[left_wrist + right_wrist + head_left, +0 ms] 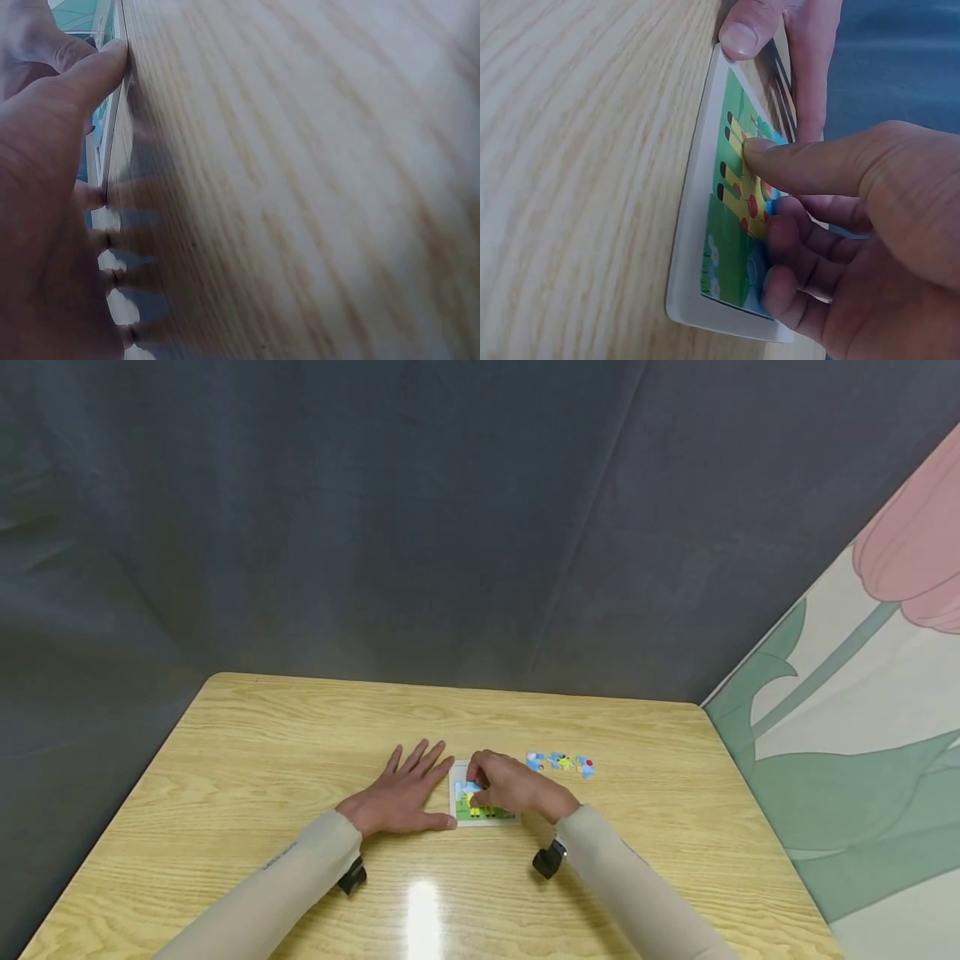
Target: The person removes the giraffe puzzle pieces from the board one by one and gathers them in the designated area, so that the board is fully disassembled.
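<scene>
Puzzle (482, 815) on table (300, 752), pieces (563, 762) to its right

You are wearing beige sleeves (277, 877); your white-bordered puzzle (727, 232) is showing a yellow, red-spotted animal (742, 204) on green, and blue pieces (560, 762) are bearing yellow and red.

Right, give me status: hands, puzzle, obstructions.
Left hand spread, thumb at puzzle tray corner. Right hand over tray, fingers curled. Three loose pieces off right. No obstruction seen.

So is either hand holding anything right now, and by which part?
The left hand grips nothing; its thumb touches a corner of the puzzle board. Whether the right hand, over the board, pinches a piece cannot be told.
</scene>
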Tool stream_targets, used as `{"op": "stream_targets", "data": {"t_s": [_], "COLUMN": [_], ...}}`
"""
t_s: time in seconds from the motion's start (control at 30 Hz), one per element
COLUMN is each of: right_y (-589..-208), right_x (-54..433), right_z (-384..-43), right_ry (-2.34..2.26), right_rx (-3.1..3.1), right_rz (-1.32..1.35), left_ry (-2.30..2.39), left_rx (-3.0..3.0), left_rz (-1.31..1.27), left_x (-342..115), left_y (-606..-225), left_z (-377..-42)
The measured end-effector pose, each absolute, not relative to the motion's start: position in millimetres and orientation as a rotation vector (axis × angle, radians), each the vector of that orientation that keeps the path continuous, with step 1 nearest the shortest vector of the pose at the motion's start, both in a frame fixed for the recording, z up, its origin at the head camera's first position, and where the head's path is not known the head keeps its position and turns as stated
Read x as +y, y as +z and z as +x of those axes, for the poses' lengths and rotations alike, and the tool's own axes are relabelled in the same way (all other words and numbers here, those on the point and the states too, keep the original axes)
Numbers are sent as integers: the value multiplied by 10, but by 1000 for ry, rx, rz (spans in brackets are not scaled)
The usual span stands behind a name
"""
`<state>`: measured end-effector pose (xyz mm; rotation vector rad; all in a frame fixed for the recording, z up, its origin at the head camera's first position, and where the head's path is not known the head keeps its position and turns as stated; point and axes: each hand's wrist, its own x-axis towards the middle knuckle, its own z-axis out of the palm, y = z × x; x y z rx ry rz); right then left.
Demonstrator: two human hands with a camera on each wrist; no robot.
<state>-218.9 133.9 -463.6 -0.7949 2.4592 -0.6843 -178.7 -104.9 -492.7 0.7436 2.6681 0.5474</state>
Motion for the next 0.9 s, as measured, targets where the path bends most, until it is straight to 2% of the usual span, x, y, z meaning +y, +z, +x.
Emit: {"op": "stream_targets", "data": {"t_s": [0.57, 0.9], "right_y": [-4697, -4660], "right_x": [1350, 1386], "right_z": [-2147, -2135], "right_ry": [-787, -810], "right_rx": [2391, 2356], "right_rz": [-913, -886], "left_ry": [598, 570], "left_rx": [2669, 2669], "left_rz": [758, 753], "left_x": [-1069, -1051], "left_y": [-4937, -4904], "left_z": [-1773, -1766]}}
